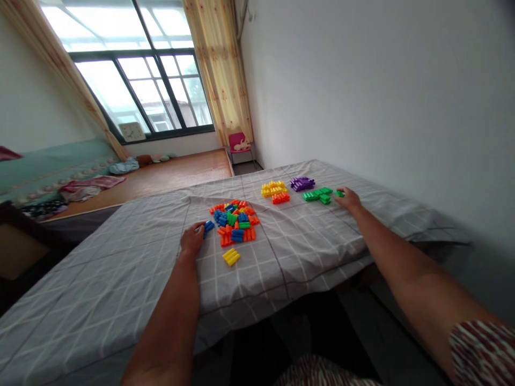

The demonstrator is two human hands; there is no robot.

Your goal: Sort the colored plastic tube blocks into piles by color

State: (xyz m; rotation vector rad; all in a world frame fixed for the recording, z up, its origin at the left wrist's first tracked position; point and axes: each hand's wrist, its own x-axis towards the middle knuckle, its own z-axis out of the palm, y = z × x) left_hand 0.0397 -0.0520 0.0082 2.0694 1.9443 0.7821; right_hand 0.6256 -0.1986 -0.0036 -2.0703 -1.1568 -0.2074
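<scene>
My left hand (192, 237) is closed on a blue plastic block (208, 228) at the left edge of a mixed pile (229, 218) of orange, blue and green blocks. In front of that pile lies a yellow block (231, 257). Off to the right, my right hand (348, 199) grips a green block (340, 193) just beside a group of green blocks (317, 195). Farther back sit a purple stack (302, 184) and a yellow stack (274, 188), with several orange blocks (280, 198) touching the yellow ones' near side.
A grey checked cloth (257, 284) covers the table, its near edge in front of my body. The white wall (374, 96) runs along the right side. Beyond the table are a pink chair (237, 143), a wooden platform (189, 169) and a square clock (132, 132) below the window.
</scene>
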